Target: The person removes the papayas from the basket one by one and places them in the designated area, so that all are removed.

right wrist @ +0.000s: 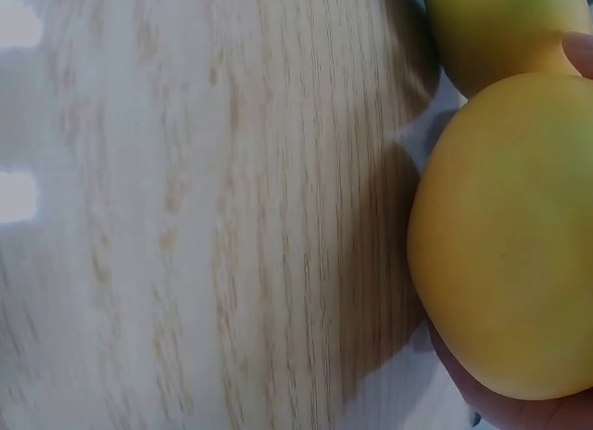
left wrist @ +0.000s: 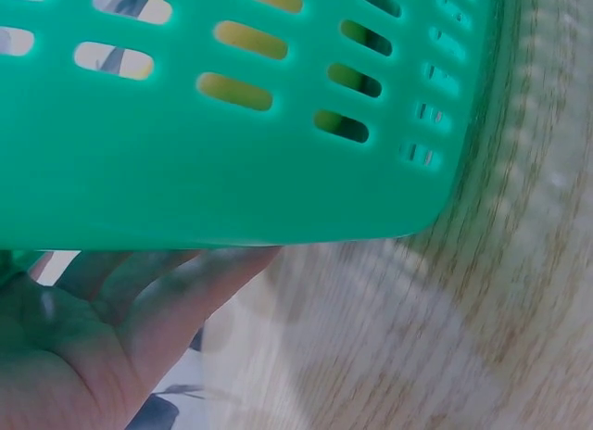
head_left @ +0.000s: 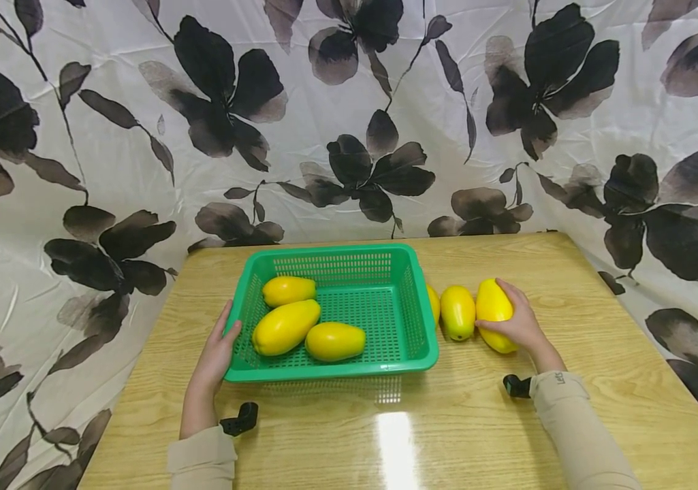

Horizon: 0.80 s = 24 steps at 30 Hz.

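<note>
A green plastic basket [head_left: 349,376] stands on the table with three yellow papayas in its left half, among them a large papaya [head_left: 286,328]. My left hand [head_left: 214,357] holds the basket's left rim, thumb on top; in the left wrist view the fingers of that hand [left wrist: 139,328] lie along the outer side. To the right of the basket, my right hand [head_left: 519,320] grips the rightmost papaya [head_left: 492,303], thumb on its near left side and fingers over its right. This papaya [right wrist: 510,245] fills the right of the right wrist view, hiding most of the hand.
Beside the gripped fruit lies another papaya [head_left: 457,312]. A further papaya [head_left: 432,305] is partly hidden behind the basket's right wall. The wooden table [head_left: 318,435] ends at a floral curtain [head_left: 349,102] at the back.
</note>
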Each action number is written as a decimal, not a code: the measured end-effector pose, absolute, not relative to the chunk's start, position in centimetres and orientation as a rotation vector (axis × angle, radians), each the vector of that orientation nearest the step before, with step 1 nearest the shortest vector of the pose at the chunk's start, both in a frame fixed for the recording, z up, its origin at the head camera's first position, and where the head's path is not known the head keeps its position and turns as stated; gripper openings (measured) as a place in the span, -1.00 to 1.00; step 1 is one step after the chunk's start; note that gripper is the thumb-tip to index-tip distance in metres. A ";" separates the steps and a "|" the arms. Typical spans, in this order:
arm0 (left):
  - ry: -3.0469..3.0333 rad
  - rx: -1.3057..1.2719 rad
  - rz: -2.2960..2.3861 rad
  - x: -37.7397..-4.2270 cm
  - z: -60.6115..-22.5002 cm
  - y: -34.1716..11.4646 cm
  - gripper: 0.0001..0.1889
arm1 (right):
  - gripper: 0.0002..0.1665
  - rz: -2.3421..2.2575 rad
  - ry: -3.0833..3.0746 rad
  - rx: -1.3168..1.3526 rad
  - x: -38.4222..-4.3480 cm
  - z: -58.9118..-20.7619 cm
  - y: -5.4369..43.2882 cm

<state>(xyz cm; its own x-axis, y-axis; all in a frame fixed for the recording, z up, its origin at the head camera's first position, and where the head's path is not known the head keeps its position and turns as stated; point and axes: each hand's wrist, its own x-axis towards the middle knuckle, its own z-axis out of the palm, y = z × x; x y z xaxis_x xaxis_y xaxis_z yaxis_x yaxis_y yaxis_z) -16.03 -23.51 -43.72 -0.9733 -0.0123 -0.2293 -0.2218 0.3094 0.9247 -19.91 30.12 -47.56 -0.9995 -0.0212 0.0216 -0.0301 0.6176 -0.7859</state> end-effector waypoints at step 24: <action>2.393 -0.214 1.723 -16.2 -43.6 -23.2 -0.39 | -0.14 1.189 -2.751 0.154 -20.4 -43.5 28.5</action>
